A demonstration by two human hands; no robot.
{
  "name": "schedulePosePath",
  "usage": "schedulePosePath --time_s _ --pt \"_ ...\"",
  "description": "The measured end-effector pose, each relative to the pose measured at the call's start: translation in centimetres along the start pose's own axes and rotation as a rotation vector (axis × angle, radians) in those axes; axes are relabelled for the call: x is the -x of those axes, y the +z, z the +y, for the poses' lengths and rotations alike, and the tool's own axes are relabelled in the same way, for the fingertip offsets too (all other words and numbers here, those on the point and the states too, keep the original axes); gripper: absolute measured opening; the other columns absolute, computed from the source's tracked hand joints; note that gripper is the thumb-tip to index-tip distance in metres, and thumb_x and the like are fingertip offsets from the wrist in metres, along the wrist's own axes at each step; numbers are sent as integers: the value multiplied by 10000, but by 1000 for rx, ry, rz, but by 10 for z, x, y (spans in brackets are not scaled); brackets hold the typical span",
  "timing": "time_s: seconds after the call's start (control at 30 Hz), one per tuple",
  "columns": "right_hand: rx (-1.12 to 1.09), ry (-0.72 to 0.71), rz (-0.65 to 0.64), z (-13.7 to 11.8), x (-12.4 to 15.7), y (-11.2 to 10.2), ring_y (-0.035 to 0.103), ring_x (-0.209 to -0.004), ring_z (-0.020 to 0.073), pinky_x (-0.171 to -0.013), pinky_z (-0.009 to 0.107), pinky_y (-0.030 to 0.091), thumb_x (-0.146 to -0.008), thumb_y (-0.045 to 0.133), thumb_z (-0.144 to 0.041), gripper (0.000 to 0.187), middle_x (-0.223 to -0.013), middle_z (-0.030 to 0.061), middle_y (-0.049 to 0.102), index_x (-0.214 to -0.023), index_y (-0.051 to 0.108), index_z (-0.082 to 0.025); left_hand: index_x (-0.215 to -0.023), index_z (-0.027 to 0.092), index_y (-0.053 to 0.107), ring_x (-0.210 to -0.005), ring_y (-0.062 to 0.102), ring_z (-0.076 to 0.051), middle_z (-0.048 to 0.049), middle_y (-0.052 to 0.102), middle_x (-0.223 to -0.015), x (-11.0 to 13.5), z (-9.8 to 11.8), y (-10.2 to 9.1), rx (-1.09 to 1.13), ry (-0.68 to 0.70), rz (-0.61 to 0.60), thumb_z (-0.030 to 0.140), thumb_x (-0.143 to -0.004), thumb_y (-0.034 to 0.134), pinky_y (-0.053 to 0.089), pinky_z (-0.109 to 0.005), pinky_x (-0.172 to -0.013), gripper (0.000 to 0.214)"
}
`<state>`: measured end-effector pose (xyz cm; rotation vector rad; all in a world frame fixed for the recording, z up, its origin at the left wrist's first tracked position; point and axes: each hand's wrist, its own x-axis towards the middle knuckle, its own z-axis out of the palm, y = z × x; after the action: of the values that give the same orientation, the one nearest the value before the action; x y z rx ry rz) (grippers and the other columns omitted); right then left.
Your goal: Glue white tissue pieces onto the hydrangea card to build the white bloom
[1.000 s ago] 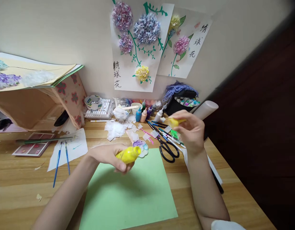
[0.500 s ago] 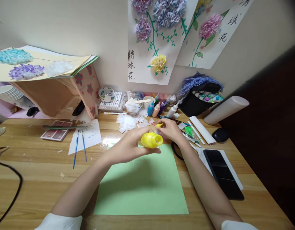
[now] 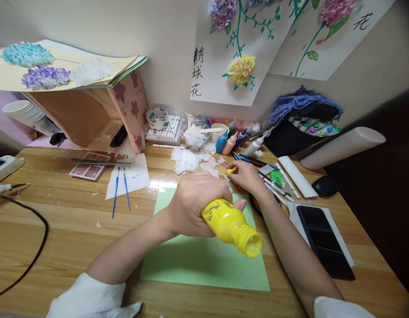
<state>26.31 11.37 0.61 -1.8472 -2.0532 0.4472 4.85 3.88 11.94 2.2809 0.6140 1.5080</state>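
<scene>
My left hand (image 3: pixel 194 201) is wrapped round a yellow paint bottle (image 3: pixel 232 227), held uncapped over the green paper sheet (image 3: pixel 204 260) with its open mouth pointing toward me and to the right. Farther back, my right hand (image 3: pixel 246 174) pinches the small yellow cap (image 3: pixel 231 170) just above the desk, near scattered white paper scraps (image 3: pixel 187 160) and markers (image 3: pixel 250 160). The scissors seen earlier are mostly hidden behind my right wrist.
Two blue brushes (image 3: pixel 120 190) lie on white paper at the left, beside a paint palette box (image 3: pixel 89 170). A black phone (image 3: pixel 323 240) lies at the right. Paint bottles (image 3: pixel 229 140) and a marker tray (image 3: pixel 166 132) line the wall. A black cable (image 3: pixel 28 260) curves at the left.
My left hand has brought the bottle nearer to me and turned its open mouth down to the right. My right hand has lowered the cap to the desk. The camera tilted down.
</scene>
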Motion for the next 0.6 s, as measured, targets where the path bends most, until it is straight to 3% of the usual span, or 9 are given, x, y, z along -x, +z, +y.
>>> schedulePosePath --time_s 0.37,0.6 --pt "16 11 46 -7 1 -4 629 -731 185 -704 299 470 -663 638 -191 180 -842 50 686 -842 653 -171 -557 193 433 -434 371 -63 58 443 -464 1 1 3 54 -33 85 225 -750 589 358 -207 -465 250" --pt "-475 16 89 -24 10 -28 650 -765 189 -686 317 533 -694 661 -285 189 -879 34 668 -843 586 -197 -566 187 437 -439 395 -57 55 475 -486 2 2 4 50 -101 101 206 -723 640 364 -196 -459 258"
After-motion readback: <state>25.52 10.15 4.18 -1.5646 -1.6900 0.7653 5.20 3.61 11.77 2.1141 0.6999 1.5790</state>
